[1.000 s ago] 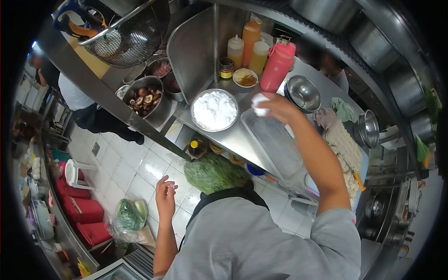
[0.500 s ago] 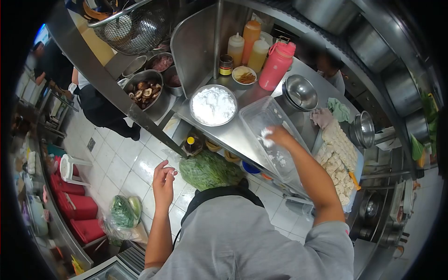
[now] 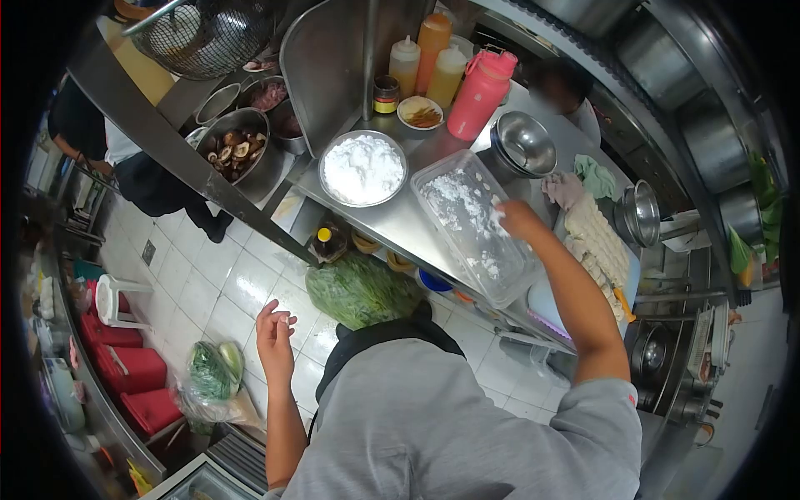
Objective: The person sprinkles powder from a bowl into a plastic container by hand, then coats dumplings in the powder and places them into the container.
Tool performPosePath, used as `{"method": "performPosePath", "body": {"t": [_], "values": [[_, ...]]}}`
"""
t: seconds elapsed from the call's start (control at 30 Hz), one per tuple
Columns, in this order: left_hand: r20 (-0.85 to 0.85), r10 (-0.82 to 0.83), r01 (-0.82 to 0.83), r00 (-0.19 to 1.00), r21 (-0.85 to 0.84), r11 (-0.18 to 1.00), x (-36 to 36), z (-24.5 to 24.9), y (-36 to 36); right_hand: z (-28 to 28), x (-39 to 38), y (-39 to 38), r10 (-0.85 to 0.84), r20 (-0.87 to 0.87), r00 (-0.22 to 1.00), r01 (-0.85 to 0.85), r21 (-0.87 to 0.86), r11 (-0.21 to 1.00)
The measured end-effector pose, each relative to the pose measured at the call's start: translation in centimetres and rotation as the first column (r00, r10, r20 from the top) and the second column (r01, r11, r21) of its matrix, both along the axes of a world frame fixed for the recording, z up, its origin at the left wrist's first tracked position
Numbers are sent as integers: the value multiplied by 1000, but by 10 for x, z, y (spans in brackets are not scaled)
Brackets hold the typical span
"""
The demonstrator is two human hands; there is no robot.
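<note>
Over the right side of a clear plastic container (image 3: pixel 510 283) is my right hand (image 3: pixel 518 219), its fingers together and partly hidden; what they hold, if anything, cannot be made out. White powder (image 3: pixel 458 196) is scattered across the container's bottom. To its left stands a metal bowl of white powder (image 3: pixel 363 169). My left hand (image 3: pixel 275 333) hangs in the air left of my body, away from the counter, fingers loosely curled and apart, holding nothing. Right of the container, pale dumplings (image 3: pixel 597 250) lie on a board.
A pink bottle (image 3: pixel 482 96), squeeze bottles (image 3: pixel 405 65) and stacked metal bowls (image 3: pixel 527 143) stand at the back. Mushrooms (image 3: pixel 236 155) fill a bowl at left. Greens in a bag (image 3: pixel 364 287) are on the floor. A person (image 3: pixel 565 87) is across the counter, another (image 3: pixel 150 158) at left.
More white powder now lies spread in the container. My right hand has moved toward its right edge. The view has shifted, and fewer dumplings show at the board's near end.
</note>
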State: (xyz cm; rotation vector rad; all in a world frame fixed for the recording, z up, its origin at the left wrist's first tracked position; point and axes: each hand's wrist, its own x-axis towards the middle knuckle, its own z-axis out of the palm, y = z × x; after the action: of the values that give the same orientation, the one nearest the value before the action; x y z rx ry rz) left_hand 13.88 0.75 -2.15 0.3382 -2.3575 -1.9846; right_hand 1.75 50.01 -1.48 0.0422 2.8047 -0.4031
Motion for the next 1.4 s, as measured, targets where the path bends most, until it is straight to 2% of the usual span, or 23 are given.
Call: {"method": "performPosePath", "body": {"t": [0.1,0.23,0.3,0.33,0.47,0.53,0.57,0.63,0.67,0.7,0.73,0.87,0.93,1.0,1.07,1.1,1.17,1.2,1.23,1.4], "values": [[13,-24,24,1000,-7,1000,-5,1,2,-6,46,7,-52,36,998,55,-79,995],[5,-92,93,996,-19,996,-22,5,10,19,66,-25,-12,-37,999,5,-170,985],[-42,-162,161,986,-30,987,-30,8,16,35,52,-43,-164,-51,985,151,-198,969],[-41,-165,164,985,-30,986,-34,10,18,25,43,-40,-228,-109,967,181,-332,926],[-92,-238,230,967,-85,969,-42,13,22,5,24,-30,-119,-111,987,87,-256,963],[-99,-223,215,970,-83,973,-42,11,21,26,21,-36,-152,-300,942,46,-333,942],[-82,-210,206,974,-53,977,-40,6,19,39,21,-42,-142,-299,944,36,-333,942],[-67,-182,181,981,-24,983,-35,-3,15,62,20,-56,-364,-248,898,237,-424,874],[-44,-177,176,983,-24,984,-30,-6,14,62,20,-61,-398,-82,914,349,-342,872],[-23,-168,167,986,-25,986,-26,-9,13,25,21,-46,-173,-28,985,164,-185,969],[-57,-151,151,987,-13,988,-23,-15,11,-10,19,-33,58,54,997,-56,-35,998],[-7,-76,75,997,-53,996,-10,-14,8,30,4,-66,67,6,998,-66,-101,993],[-8,-80,80,997,-7,997,-7,-23,8,51,-22,-93,-14,-177,984,-32,-254,967],[-17,-78,78,997,-4,997,-7,-21,13,82,-41,-143,95,-277,956,-162,-231,959],[-17,-79,80,997,22,997,-8,-17,19,45,-77,-161,258,-441,860,-389,-240,889],[-29,-69,69,997,25,997,-8,-17,20,43,-85,-176,268,-450,852,-402,-232,886],[-137,-78,68,988,-72,995,-8,-18,18,46,-103,-211,294,-361,885,-340,-69,938],[-138,-95,73,986,-159,985,-7,-12,17,46,-112,-221,289,-286,914,-306,-14,952],[-114,-89,72,989,-151,986,-4,-24,14,44,-117,-231,288,-223,931,-287,39,957],[-146,-28,-1,989,-195,981,8,-22,0,29,-138,-250,378,-127,917,-370,83,925]]}}
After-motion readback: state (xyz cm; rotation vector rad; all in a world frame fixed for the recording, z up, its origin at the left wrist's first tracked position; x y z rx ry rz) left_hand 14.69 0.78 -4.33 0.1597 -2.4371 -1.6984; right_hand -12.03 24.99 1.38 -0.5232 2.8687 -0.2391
